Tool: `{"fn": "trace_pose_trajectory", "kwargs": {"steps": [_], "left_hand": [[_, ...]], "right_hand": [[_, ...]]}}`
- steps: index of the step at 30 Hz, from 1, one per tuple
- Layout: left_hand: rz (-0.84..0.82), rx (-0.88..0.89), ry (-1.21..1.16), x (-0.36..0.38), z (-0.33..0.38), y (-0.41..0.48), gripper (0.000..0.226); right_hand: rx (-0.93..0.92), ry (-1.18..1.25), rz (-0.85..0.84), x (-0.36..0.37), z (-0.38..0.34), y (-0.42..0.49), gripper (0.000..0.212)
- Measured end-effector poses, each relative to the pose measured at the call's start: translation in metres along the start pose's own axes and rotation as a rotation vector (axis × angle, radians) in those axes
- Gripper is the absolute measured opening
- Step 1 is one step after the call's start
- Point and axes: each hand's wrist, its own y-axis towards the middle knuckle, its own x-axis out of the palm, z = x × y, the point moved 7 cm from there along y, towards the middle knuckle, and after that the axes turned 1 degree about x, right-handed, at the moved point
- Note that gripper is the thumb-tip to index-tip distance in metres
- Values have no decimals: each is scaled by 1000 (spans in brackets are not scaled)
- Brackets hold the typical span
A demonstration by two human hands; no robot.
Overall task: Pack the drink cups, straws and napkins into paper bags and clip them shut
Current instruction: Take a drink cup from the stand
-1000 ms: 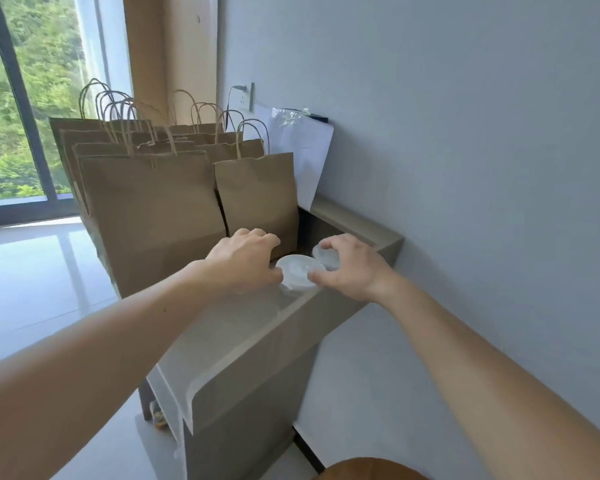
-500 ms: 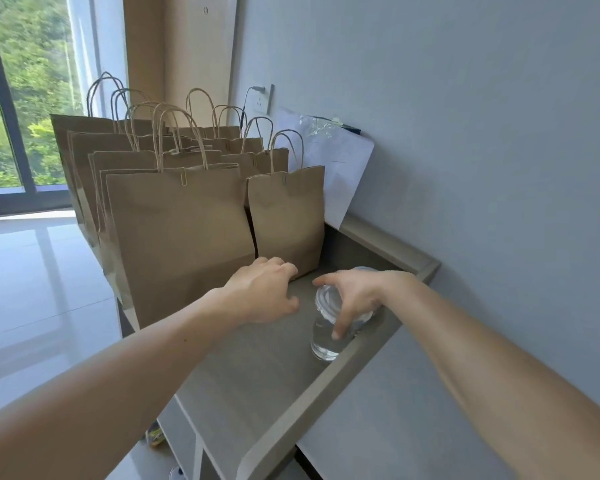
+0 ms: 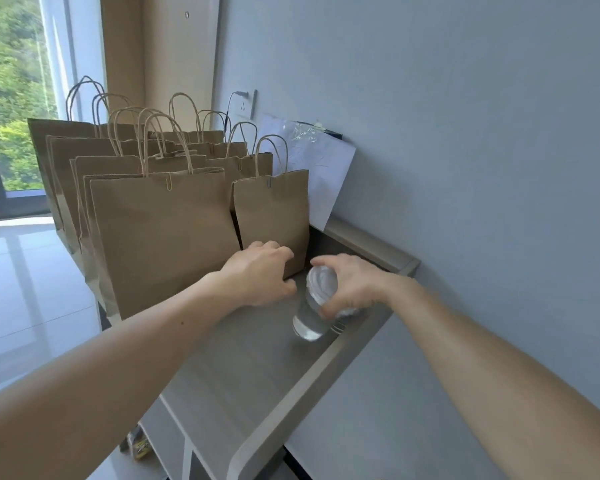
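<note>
- Since earlier, our right hand (image 3: 352, 289) has tipped the clear cup (image 3: 309, 325), fingers clamped round it.
- Our left hand (image 3: 260, 275), loosely curled, touches the small paper bag (image 3: 274, 216).

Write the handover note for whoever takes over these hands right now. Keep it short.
Left hand: empty, fingers loosely curled, at the foot of the small bag.
Right hand: grips the clear lidded cup from above, around its lid. I cannot tell whether the cup rests on the shelf.
Done: the large front bag and the small bag each carry a clip at the top. Further bags stand behind them.
Left: this cup is not yet bagged. No straws, napkins or open bag in view.
</note>
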Motion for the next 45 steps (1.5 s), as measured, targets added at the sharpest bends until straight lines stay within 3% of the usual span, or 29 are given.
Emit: {"fn": "trace_pose_trajectory", "kwargs": {"steps": [7, 17, 32, 41, 45], "left_hand": [[45, 39, -3, -23, 39, 13, 61], [4, 201, -2, 1, 164, 16, 55], [-407, 376, 7, 212, 390, -59, 67], [-653, 324, 46, 330, 431, -131, 63], [-810, 310, 94, 369, 424, -162, 76]], "right_hand": [[1, 297, 307, -84, 24, -57, 101], [200, 361, 484, -100, 125, -187, 95], [578, 449, 311, 93, 332, -372, 97], [670, 492, 165, 199, 383, -409, 108], [668, 543, 174, 224, 386, -406, 111]]}}
